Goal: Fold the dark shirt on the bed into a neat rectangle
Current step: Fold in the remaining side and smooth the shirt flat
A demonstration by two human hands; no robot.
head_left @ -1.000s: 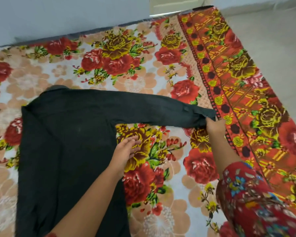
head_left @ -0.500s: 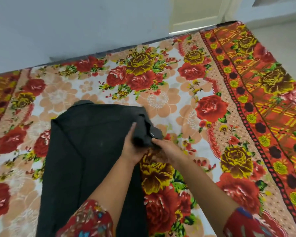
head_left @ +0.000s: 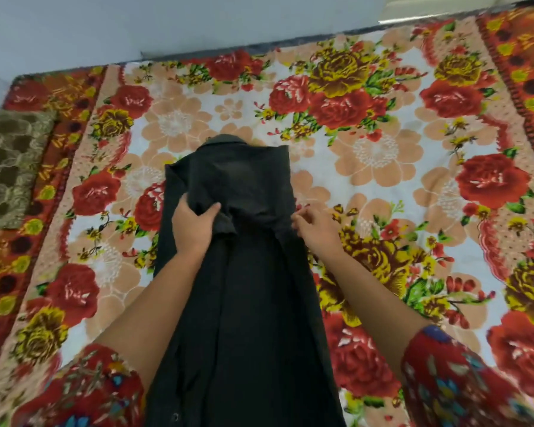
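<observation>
The shirt (head_left: 253,303) lies flat in the middle of the bed (head_left: 383,155). Its sides are folded in, so it is one long, thin strip. The strip runs straight away from the person. The collar (head_left: 225,140) is at the far end, and the bottom end is close to the person, past the bottom of the picture.

The left hand (head_left: 193,224) is on the top part of the shirt, a bit left of the middle. Its thumb is spread wide and it grips a bunch of cloth there. The right hand (head_left: 316,229) is at the shirt's right edge, level with the left hand. Its fingers are bent, but I cannot tell if they pinch the edge or just touch it.

Both hands are much nearer the collar end than the bottom end. The bunch under the left hand looks lumpy, so I think it needs smoothing first. Then the strip can be folded along its length, one end onto the other.

A brown pillow (head_left: 10,167) sits far off at the left edge of the bed.
</observation>
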